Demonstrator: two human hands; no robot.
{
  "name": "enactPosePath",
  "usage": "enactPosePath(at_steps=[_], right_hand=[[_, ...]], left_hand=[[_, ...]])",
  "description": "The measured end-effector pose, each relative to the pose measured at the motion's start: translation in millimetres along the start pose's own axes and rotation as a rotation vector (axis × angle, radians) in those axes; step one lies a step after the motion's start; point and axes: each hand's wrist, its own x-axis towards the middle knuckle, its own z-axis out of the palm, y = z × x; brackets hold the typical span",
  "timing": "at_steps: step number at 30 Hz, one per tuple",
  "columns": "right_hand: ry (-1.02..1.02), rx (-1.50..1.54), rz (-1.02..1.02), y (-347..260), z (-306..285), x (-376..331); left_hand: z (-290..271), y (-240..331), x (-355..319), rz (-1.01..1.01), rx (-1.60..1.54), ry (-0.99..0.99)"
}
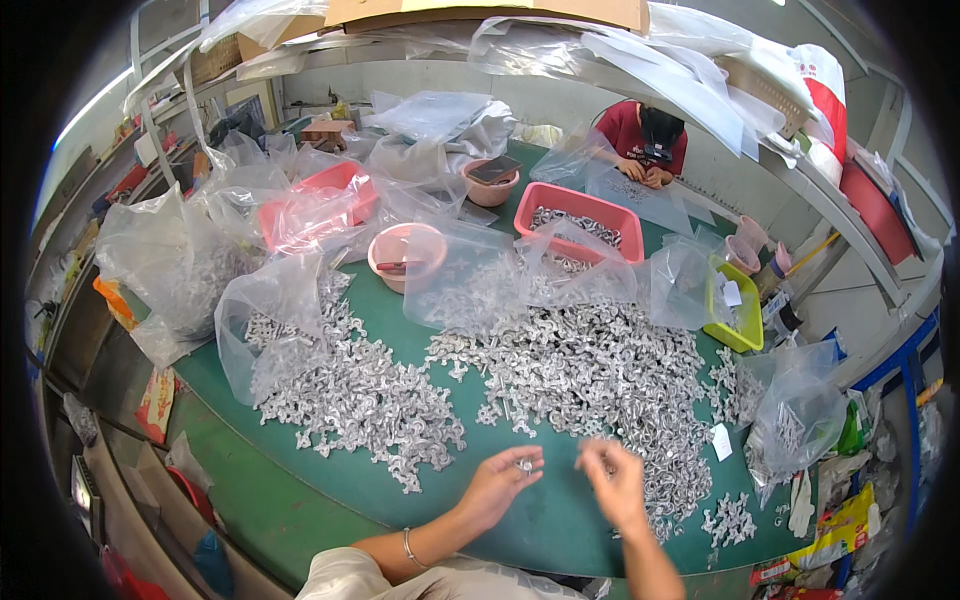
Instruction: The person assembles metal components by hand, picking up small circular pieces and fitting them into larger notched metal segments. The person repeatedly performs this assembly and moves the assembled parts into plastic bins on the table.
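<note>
Above the near counter, the left hand holds a metal part a slack pinch could drop; right hand curled, contents unclear.

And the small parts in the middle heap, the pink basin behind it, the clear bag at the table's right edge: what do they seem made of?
Small parts: probably metal, dull silver-grey with brighter glints; which metal stays open.
Pink basin: likely plastic, smooth and evenly coloured.
Clear bag: apparently thin plastic film, see-through, creased and glossy.
</note>
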Motion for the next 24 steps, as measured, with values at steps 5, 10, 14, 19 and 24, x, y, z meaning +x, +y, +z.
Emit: enactPosePath(at_steps=[5, 10, 14, 19, 24], right_hand=[[0.199, -0.466, -0.818, -42.2, 9.0, 175.6], [-0.154, -0.785, -0.223, 33.0, 16.7, 332.8], [-0.214, -1.062, -0.266, 65.2, 37.4, 371.4], [0.084, -1.09, -0.347, 108.4, 27.4, 392.0], [0.104, -0.876, -0.085, 66.5, 25.3, 360.7]], left_hand=[[-10.9, -11.0, -1.9, -0.072, -0.025, 0.004], [-17.5, -8.8, 3.8, -0.089, -0.01, -0.002], [-28.3, 5.0, -1.3, -0.032, -0.009, -0.011], [-35.0, 10.0, 1.7, -0.025, -0.014, 0.027], [-40.7, 14.3, 1.3, -0.01, -0.07, 0.041]])
